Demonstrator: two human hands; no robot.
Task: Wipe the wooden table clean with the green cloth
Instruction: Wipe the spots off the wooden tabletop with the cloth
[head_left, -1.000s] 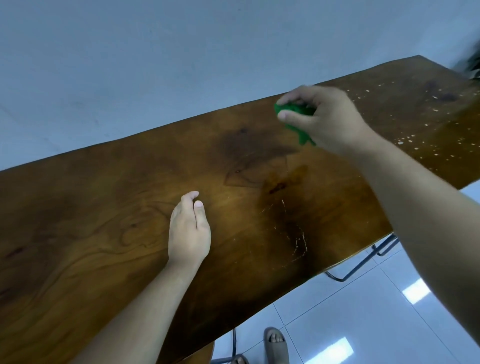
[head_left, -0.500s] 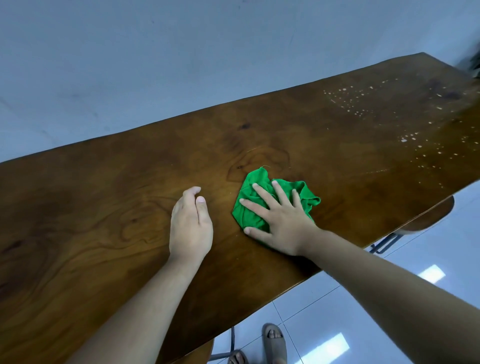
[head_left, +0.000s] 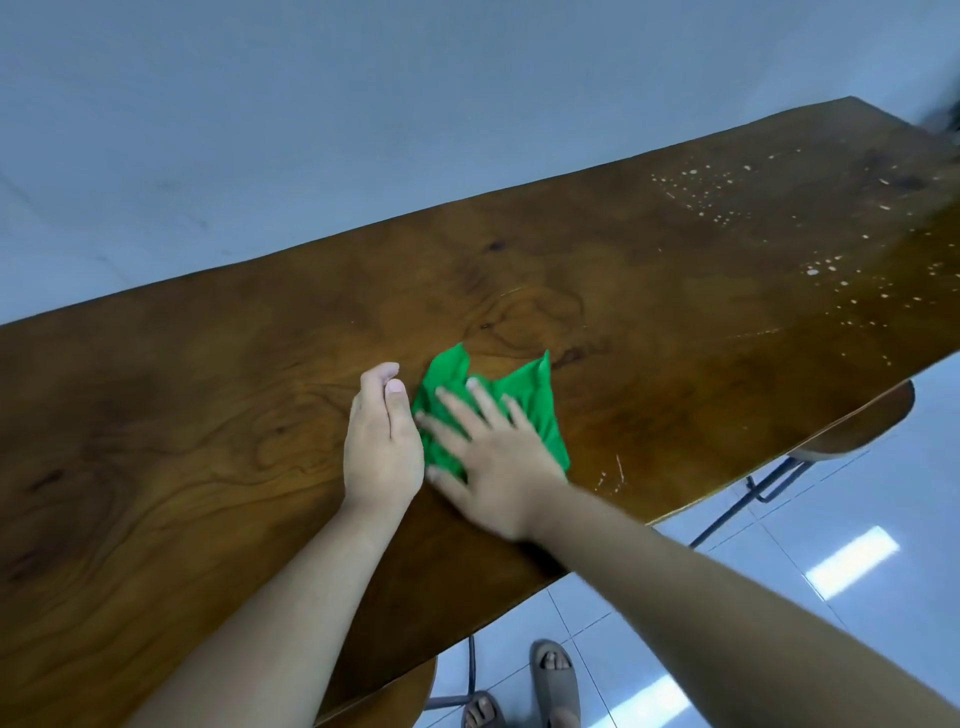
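Note:
A long dark wooden table (head_left: 649, 291) runs from lower left to upper right. The green cloth (head_left: 524, 395) lies crumpled near the table's front edge. My right hand (head_left: 493, 462) presses flat on the cloth with fingers spread, blurred by motion. My left hand (head_left: 382, 441) rests on its edge on the wood, fingers together, touching the cloth's left side. Pale specks (head_left: 727, 192) dot the table's far right part, and a few marks (head_left: 610, 470) lie just right of the cloth.
A plain grey wall (head_left: 415, 130) stands behind the table. A round wooden stool (head_left: 862, 431) on a metal frame sits under the right front edge. Below are white floor tiles (head_left: 779, 561) and a sandalled foot (head_left: 553, 680).
My right hand came down from the far side of the table, pressed the cloth flat on the wood and slid it left until it met my left hand, which stayed still.

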